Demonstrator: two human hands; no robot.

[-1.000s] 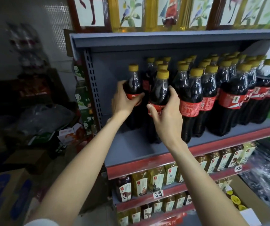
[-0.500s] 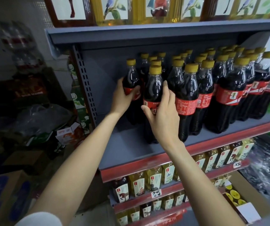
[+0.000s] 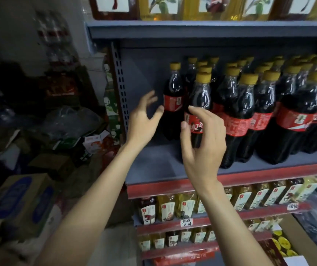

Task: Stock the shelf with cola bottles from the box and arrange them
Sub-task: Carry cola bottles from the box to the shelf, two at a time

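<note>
Both hands spread, gripping nothing. Left hand just left of leftmost cola bottle, frame centre; right hand before front bottle. Bottles upright on grey shelf. Likely next: fetch more from box, lower left.

Dim, dark left side (blurry), wide-angle bending at edges.
</note>
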